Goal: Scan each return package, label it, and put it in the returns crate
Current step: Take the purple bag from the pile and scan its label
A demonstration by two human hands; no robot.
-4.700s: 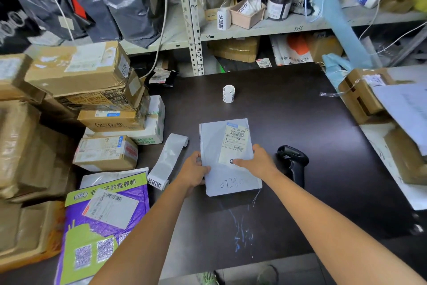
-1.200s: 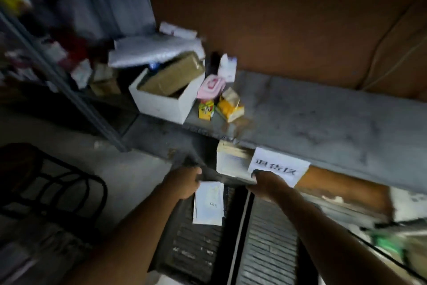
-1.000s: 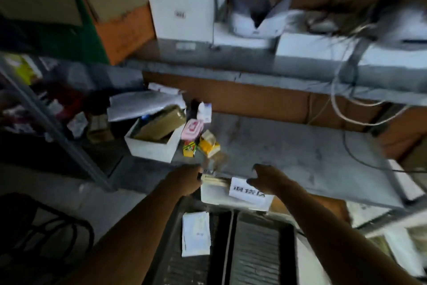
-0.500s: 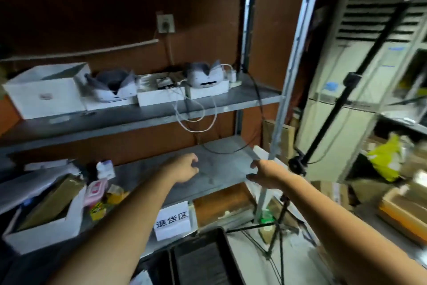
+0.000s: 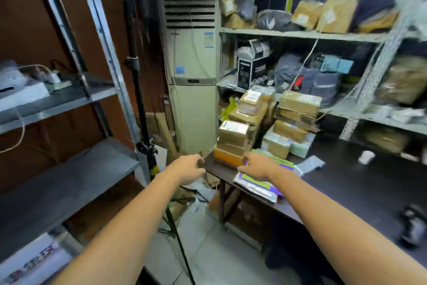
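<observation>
Purple and lime-green, the glossy plastic mailer bag (image 5: 261, 186) lies flat on the near left corner of the dark matt bench (image 5: 346, 187), just below centre of the frame. It is the parcel closest to both hands and, by my reading, the next one to be scanned. The right hand (image 5: 257, 166) hangs directly over the bag's upper half with its fingers (image 5: 246, 166) loosely bent, slightly apart and holding nothing. Whether they already touch the film I cannot tell. The left hand (image 5: 188, 169) floats in the air past the bench's left edge, fingers likewise slack, parted and empty, so the bag lies to its right and the right hand is plainly the nearer. The bag's long axis seems to run from the stacked brown cardboard boxes (image 5: 233, 132) behind it toward the bench's near edge, with its lower end at or slightly over that edge. The film looks thin, slick and floppy, likely to sag and slide unless it is pinched at a rim, while the taped boxes look stiff and square-cornered. A white paper label strip (image 5: 310, 164) curls just right of the bag, and a small white roll (image 5: 366, 157) stands farther right. A blurred black shape (image 5: 413, 227) at the right edge may be the scanner. No returns crate shows in this view.
</observation>
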